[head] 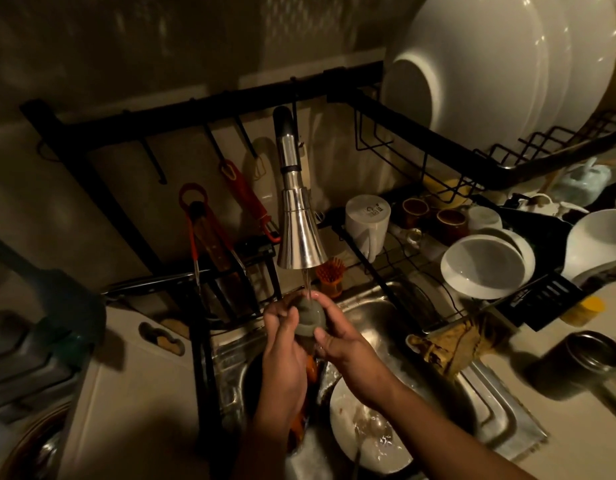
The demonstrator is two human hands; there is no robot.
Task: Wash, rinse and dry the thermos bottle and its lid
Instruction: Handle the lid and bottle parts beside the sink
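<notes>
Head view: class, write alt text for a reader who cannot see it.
Both hands, left and right, hold a grey lid under water running from the tap over a sink. A dirty plate lies below; a dark bottle stands on the counter at right.

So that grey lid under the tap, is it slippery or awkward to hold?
Probably slippery: the water stream runs straight onto the grey lid, so it is wet. It looks small and rounded, which may be why both the left hand and the right hand hold it. It seems light, gripped mostly by fingertips.
</notes>
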